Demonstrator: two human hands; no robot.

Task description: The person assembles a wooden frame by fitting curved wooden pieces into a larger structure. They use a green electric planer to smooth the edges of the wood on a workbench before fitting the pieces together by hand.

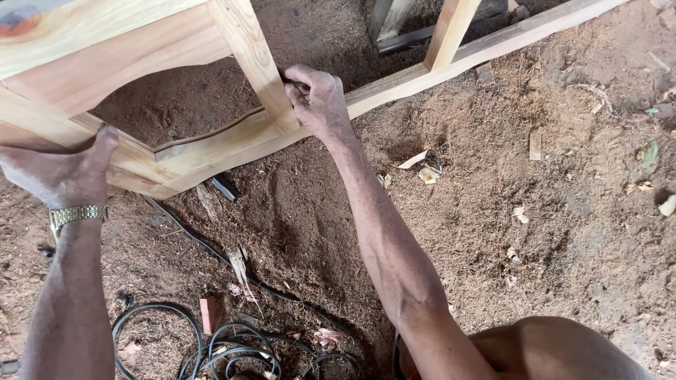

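A pale wooden frame [211, 144] with a curved lower rail and upright slats lies across the top of the head view, resting on sawdust. My right hand [318, 98] is closed around the frame where an upright slat [255, 60] meets the lower rail. My left hand [63, 172], with a gold wristwatch [77, 214] on the wrist, presses against the frame's left end, thumb up along the wood. A second upright slat [447, 32] stands further right.
Sawdust and wood scraps cover the ground [535, 211]. Black cable [232, 345] lies coiled at the bottom, with a strand running up toward the frame. A small reddish block [208, 313] sits beside the coils. My knee [556, 348] shows at the lower right.
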